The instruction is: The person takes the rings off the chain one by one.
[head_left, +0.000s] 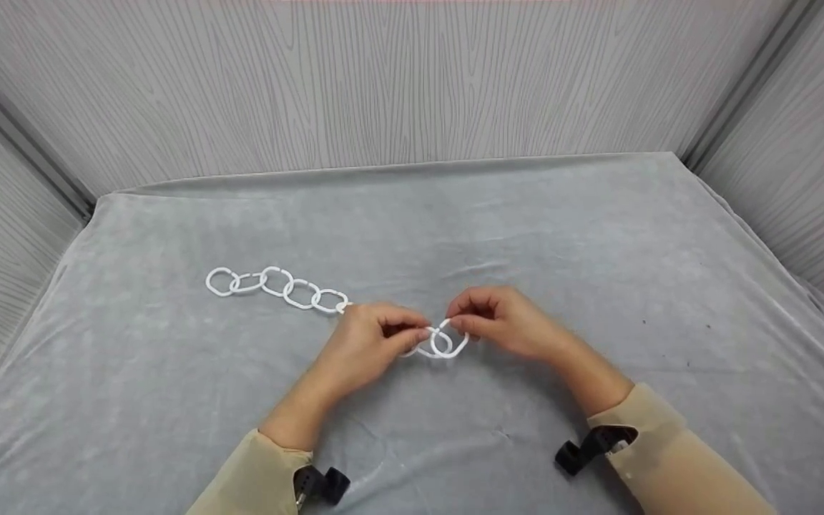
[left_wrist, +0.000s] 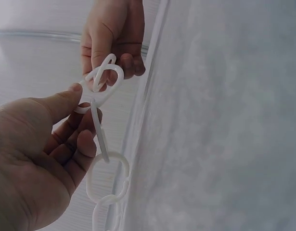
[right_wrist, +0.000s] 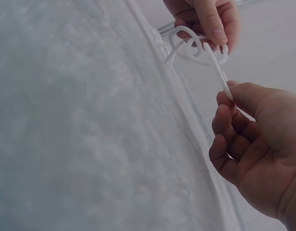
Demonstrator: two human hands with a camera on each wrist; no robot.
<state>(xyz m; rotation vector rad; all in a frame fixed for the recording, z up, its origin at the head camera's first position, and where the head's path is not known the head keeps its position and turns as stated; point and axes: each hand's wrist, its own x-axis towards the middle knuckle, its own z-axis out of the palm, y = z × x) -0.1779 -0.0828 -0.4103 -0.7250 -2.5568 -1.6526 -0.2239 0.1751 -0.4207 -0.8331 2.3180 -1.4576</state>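
A chain of white plastic links (head_left: 302,294) runs over the grey cloth from the left and passes behind my left hand (head_left: 367,345). That hand pinches a link near the chain's right end between thumb and fingers. My right hand (head_left: 508,322) pinches the end link (head_left: 449,355) at its upper right side. In the head view this end link overlaps the link in my left hand. In the right wrist view the end link (right_wrist: 216,72) stands on edge from my right fingertips, crossing the other link. Part of the chain under the left hand is hidden.
Grey cloth (head_left: 412,236) covers the table, with a few small dark specks at right. Grey wood-grain panels (head_left: 398,86) stand behind and on both sides. A black wrist device (head_left: 594,447) is worn at each beige sleeve.
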